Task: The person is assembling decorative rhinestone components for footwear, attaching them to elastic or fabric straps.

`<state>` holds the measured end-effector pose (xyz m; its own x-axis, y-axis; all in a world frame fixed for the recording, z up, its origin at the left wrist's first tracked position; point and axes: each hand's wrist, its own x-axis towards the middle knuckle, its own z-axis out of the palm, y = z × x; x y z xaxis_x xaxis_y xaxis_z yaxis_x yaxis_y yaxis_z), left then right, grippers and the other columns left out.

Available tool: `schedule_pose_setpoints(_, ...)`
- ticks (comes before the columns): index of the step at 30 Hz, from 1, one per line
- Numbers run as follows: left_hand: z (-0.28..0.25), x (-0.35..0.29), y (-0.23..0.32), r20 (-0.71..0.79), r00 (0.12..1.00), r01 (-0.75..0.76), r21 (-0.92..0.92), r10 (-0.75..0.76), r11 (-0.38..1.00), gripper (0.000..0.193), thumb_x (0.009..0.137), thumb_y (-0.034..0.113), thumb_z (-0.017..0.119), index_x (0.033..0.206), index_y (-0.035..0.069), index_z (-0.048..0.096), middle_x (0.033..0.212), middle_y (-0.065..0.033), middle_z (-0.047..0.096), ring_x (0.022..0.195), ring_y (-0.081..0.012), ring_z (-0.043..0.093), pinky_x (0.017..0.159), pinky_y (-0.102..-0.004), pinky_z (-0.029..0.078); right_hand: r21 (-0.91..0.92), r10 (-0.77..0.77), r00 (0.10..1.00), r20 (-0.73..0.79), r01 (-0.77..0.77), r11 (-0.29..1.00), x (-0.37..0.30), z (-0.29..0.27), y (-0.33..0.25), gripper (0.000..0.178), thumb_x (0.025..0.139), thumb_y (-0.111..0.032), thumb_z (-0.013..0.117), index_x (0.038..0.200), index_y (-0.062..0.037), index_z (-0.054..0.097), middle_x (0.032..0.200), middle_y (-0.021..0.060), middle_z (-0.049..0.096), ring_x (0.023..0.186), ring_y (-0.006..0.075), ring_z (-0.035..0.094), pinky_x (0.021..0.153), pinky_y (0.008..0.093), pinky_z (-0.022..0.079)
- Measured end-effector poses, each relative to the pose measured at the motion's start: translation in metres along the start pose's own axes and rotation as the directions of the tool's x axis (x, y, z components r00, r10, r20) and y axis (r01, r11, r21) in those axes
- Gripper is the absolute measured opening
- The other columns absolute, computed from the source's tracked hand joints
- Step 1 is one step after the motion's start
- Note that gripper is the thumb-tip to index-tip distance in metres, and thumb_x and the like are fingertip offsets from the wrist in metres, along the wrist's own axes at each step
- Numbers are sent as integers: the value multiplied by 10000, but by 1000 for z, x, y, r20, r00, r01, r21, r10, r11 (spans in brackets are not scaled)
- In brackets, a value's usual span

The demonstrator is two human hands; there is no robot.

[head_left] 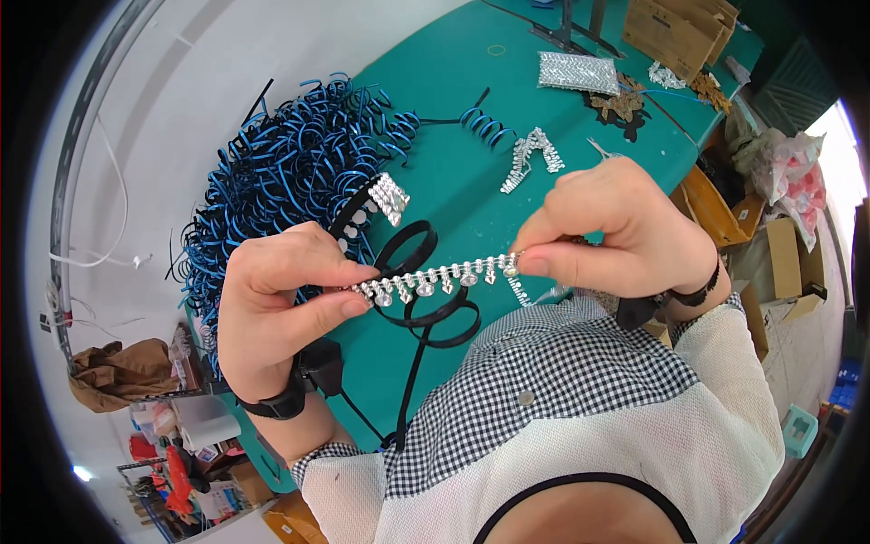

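Note:
A silver rhinestone trim [444, 277] with hanging clear stones is stretched between my two hands above the green table. My left hand [281, 295] pinches its left end between thumb and fingertips. At the other end, my right hand [607, 227] pinches it the same way, and a short tail of trim hangs below those fingers. Behind the trim lies a coiled black strap [412, 245]. Beyond my left hand, a silver stone-covered piece [390, 198] is on a black band. Another silver trim [533, 160] lies bent on the table past my right hand.
A large heap of blue and black curled strips [290, 172] covers the table's left side. At the far right are a clear bag of silver pieces [577, 71], brown lace appliqués [621, 104], small scissors [602, 150] and a cardboard box [675, 34]. The table [435, 68] meets a white wall.

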<state>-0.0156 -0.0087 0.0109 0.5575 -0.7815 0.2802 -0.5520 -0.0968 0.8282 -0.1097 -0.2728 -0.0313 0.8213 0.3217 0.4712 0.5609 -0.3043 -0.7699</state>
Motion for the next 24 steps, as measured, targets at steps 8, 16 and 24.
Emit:
schedule_pose_setpoints(8,5,3,-4,-13,1000,5,-81,-6,997,179,554,32,738,719,-5,681,613,-64,622,580,-151,513,554,-268,376,99,-19,1000,-14,21,995,6,-5,14,101,780,-107,628,787,-7,646,560,42,572,483,85,525,438,221,389)
schedule_pose_setpoints(16,7,5,-8,8,999,-48,-94,49,994,153,585,82,737,692,-4,669,582,-59,608,555,-152,504,538,-270,362,107,-49,999,-9,50,993,6,-8,12,100,782,-108,623,792,-12,650,572,37,577,486,78,524,436,209,389)
schedule_pose_setpoints(24,9,8,-12,33,997,-72,-91,76,993,146,601,89,741,691,2,667,593,-47,604,550,-136,485,523,-257,345,161,65,998,17,-67,985,3,-10,8,78,761,-87,664,785,-12,663,660,52,633,542,122,577,471,227,414)
